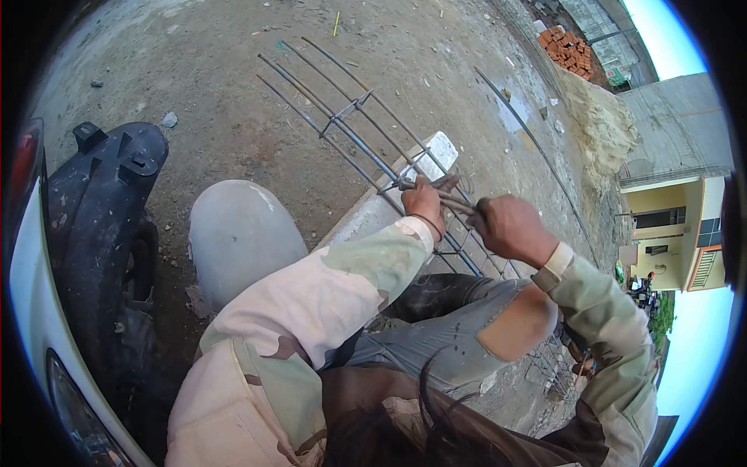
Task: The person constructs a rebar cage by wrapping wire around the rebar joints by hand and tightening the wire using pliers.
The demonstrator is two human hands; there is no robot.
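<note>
A long rebar cage [366,148] of thin steel bars with square stirrups [342,117] slants away in front of me. My left hand [424,204] is closed at one of its joints, and what its fingers grip is partly hidden. To its right, my right hand [513,228] is wrapped round a brown rod-like metal tool [457,204], whose other end reaches toward the left hand. The tool's exact kind is hard to make out. Beneath the cage lies a pale concrete block [437,153] with a white end.
On the left stand a black plastic vehicle part [105,187] and a white vehicle body [47,311]. A loose bar [537,144] lies on the dirt ground [210,101]. Farther off are a sand heap [599,124], stacked red bricks [566,51] and a yellow house [661,226].
</note>
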